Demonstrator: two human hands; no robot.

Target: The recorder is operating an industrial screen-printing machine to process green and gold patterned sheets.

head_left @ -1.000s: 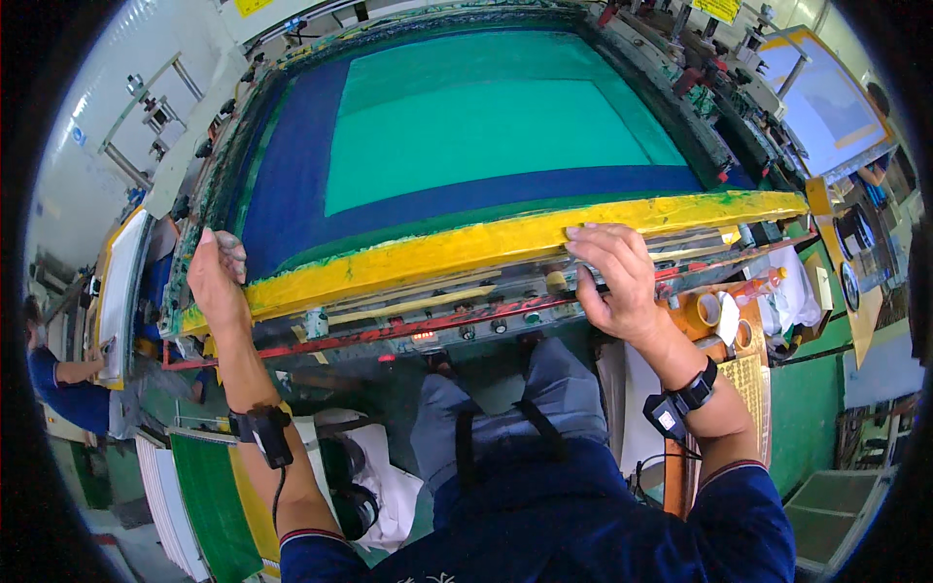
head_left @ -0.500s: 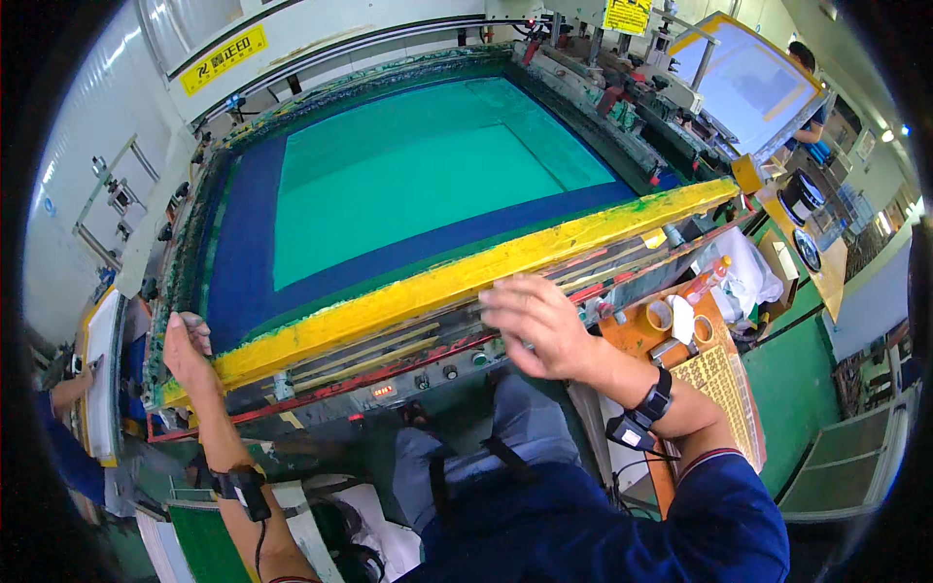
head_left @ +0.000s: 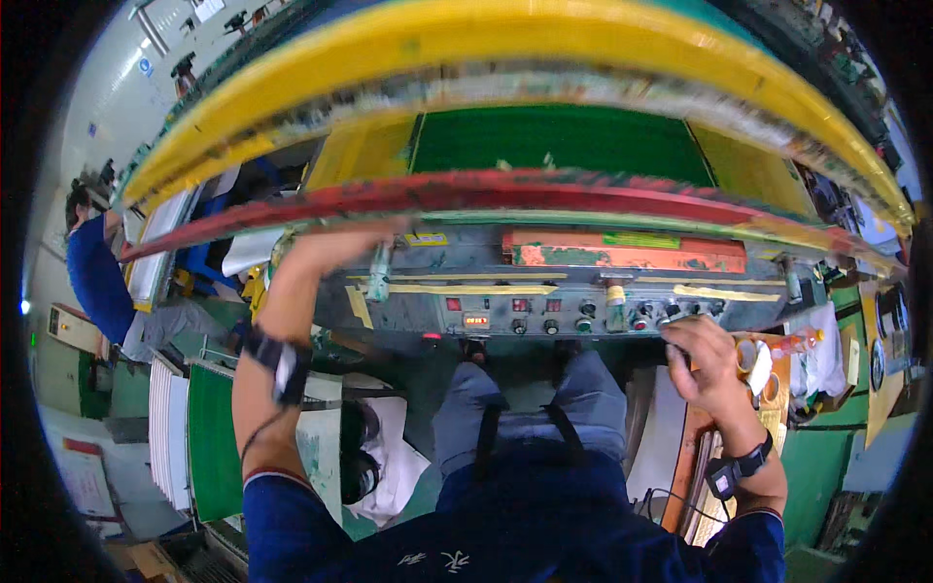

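Note:
The blurred yellow frame bar [head_left: 466, 34] spans the top of the view, with a red bar [head_left: 428, 194] below it. Between them shows a green panel [head_left: 554, 141] flanked by yellow areas. My left hand [head_left: 350, 243] is smeared by motion at the red bar's lower edge, above a small post [head_left: 378, 272]; whether it grips anything is unclear. My right hand [head_left: 702, 355], fingers bent and thumb apart, is just below the knobs [head_left: 643, 321] at the right of the grey control panel [head_left: 457, 267]. I see nothing held in it; contact with the panel is unclear.
A co-worker [head_left: 97, 277] in blue stands at a white frame on the left. Stacked green and white boards [head_left: 214, 437] lie low at left. At right are a wooden side table [head_left: 695, 437] with tape rolls and a bottle [head_left: 797, 342], and white cloth [head_left: 826, 360].
The yellow bar has risen, exposing the green panel and more of the control panel. My hands have left the yellow bar, the right moving to the knobs' level. The viewpoint has shifted.

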